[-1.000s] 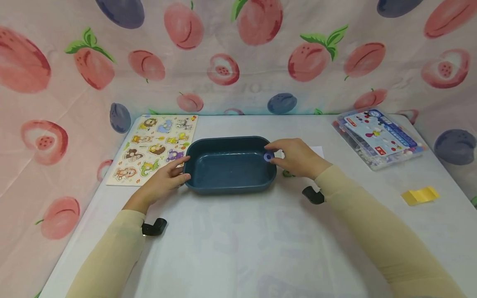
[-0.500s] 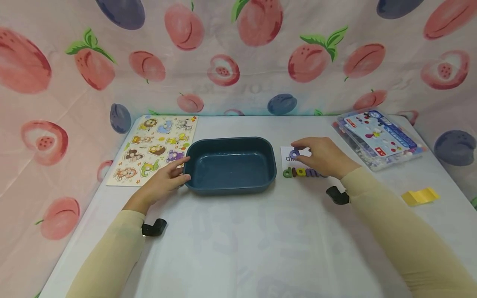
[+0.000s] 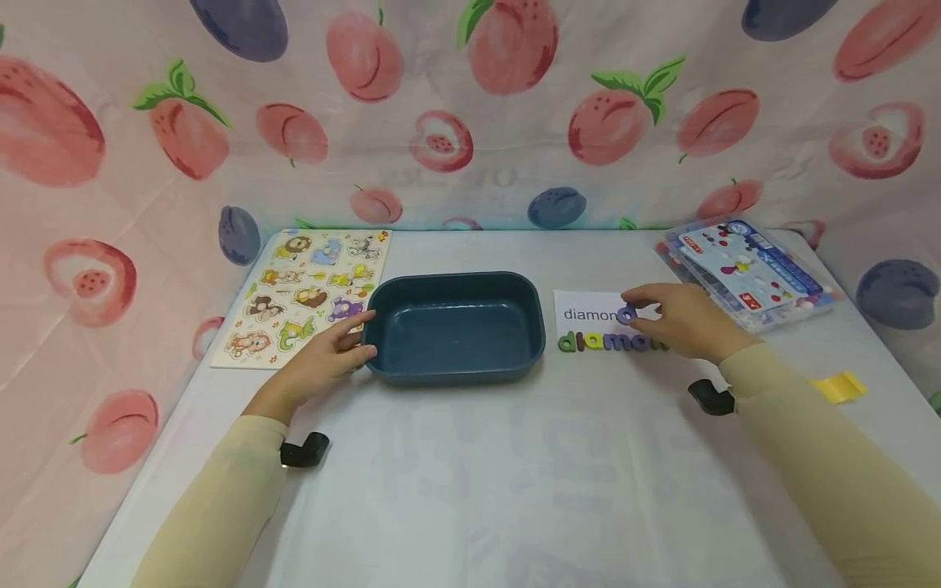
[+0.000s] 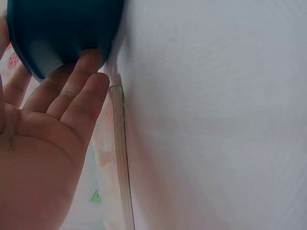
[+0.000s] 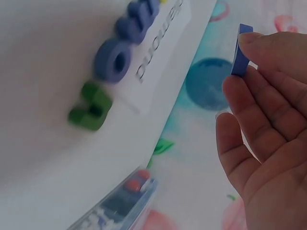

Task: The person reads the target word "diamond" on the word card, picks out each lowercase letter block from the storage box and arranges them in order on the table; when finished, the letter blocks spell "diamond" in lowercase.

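Note:
My left hand (image 3: 322, 366) rests at the left end of a dark blue plastic basin (image 3: 456, 375). Its fairly straight fingers (image 4: 81, 103) touch the outer wall in the left wrist view, some tips hidden behind it. Between thumb and fingertips, my right hand (image 3: 687, 321) pinches a purple toy letter (image 3: 626, 314) with a round hole. Edge-on in the right wrist view, that letter (image 5: 242, 60) does not show its full shape. Below it lies a white card (image 3: 588, 299) printed "diamond". Along the card's lower edge runs a row of coloured letters (image 3: 616, 342), its right end partly covered by my hand.
An animal puzzle board (image 3: 309, 296) lies beyond my left hand, close to the basin. At the back right is a clear-sided plastic box (image 3: 750, 265) with a printed lid. A yellow strip (image 3: 840, 387) lies on the white table near my right sleeve.
My right hand has moved right with the purple letter, from the basin's right edge to over the card. The card and letter row are now uncovered. The left hand stays in place.

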`<move>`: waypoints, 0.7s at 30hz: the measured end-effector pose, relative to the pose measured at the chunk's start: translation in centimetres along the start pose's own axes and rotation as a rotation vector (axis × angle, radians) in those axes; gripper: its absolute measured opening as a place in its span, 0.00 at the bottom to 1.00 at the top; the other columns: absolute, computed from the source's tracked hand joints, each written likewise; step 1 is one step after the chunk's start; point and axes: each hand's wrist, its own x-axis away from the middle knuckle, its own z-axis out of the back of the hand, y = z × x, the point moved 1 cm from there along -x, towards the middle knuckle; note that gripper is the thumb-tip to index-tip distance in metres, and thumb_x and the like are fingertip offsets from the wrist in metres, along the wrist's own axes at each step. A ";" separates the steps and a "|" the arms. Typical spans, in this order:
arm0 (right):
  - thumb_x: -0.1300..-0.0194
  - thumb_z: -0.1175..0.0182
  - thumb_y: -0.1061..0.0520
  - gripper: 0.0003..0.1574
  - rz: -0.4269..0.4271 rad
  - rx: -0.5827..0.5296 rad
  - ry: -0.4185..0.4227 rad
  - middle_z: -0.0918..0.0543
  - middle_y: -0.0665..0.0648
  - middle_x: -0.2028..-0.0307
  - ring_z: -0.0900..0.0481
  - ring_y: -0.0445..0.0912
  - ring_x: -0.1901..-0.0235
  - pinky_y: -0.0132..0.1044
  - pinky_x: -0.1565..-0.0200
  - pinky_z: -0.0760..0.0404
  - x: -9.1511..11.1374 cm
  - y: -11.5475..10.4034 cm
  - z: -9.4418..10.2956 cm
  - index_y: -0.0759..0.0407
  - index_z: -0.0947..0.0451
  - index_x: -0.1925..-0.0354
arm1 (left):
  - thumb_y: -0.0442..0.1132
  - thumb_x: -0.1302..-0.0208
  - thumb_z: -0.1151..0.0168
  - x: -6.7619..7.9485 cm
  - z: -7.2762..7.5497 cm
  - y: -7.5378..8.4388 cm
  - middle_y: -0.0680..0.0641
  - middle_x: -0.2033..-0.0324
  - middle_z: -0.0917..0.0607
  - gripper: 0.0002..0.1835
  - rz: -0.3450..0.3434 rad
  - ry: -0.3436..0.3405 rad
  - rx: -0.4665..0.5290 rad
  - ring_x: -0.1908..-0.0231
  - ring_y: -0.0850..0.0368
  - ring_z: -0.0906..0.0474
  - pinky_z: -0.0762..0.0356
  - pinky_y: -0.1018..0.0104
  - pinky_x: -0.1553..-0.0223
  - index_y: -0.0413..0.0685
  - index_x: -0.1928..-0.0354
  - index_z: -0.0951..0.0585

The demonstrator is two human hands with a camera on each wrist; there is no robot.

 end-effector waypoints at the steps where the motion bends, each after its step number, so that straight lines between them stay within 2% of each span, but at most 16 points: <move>1: 0.29 0.38 0.54 0.30 -0.009 0.000 -0.004 0.22 0.68 0.41 0.25 0.63 0.46 0.61 0.45 0.26 0.2 0.2 0.1 0.64 0.28 0.33 | 0.45 0.26 0.40 0.0 0.0 0.0 0.32 0.31 0.33 0.37 -0.001 0.000 -0.002 0.31 0.39 0.35 0.33 0.42 0.37 0.55 0.21 0.43; 8: 0.28 0.39 0.51 0.32 -0.065 0.001 -0.019 0.24 0.69 0.40 0.26 0.64 0.45 0.62 0.46 0.26 1.1 2.0 0.6 0.63 0.30 0.32 | 0.45 0.26 0.40 -0.1 0.1 0.0 0.32 0.31 0.32 0.37 -0.022 -0.003 -0.022 0.32 0.40 0.34 0.31 0.43 0.38 0.54 0.21 0.43; 13: 0.29 0.39 0.52 0.30 -0.058 -0.002 0.001 0.22 0.69 0.42 0.25 0.65 0.46 0.62 0.45 0.26 1.5 3.4 0.6 0.65 0.28 0.34 | 0.46 0.26 0.40 0.0 0.1 0.0 0.31 0.32 0.32 0.37 -0.026 -0.009 -0.022 0.32 0.40 0.34 0.31 0.43 0.38 0.52 0.21 0.44; 21: 0.28 0.39 0.51 0.30 -0.074 -0.006 -0.013 0.22 0.71 0.43 0.26 0.66 0.44 0.64 0.45 0.27 2.2 5.5 0.4 0.67 0.27 0.36 | 0.45 0.26 0.40 -0.1 0.1 0.1 0.31 0.32 0.32 0.37 -0.018 -0.008 -0.023 0.33 0.39 0.33 0.31 0.43 0.39 0.54 0.21 0.44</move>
